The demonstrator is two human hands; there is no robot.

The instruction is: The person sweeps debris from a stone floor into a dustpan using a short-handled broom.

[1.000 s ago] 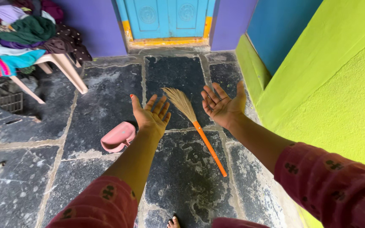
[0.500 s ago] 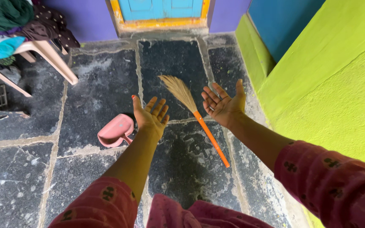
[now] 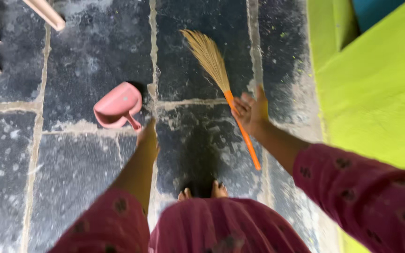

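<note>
A broom lies on the dark stone floor, its straw bristles (image 3: 209,56) pointing away and its orange handle (image 3: 245,138) running towards me. My right hand (image 3: 251,111) hovers right beside the handle's upper part, fingers apart, and I cannot tell whether it touches. A pink dustpan (image 3: 116,106) lies to the left. My left hand (image 3: 147,138) reaches down just short of its handle; motion blur hides the fingers. Both arms wear dark red patterned sleeves.
My bare toes (image 3: 201,192) show below, above the red garment. A bright green wall (image 3: 376,93) runs along the right side. Pale chair legs (image 3: 48,13) stand at the upper left. Pale mortar joints cross the stone slabs (image 3: 71,164).
The view has tipped down and come closer to the floor. Both hands, held up with open palms before, have dropped: the right to the broom handle, the left towards the dustpan.
</note>
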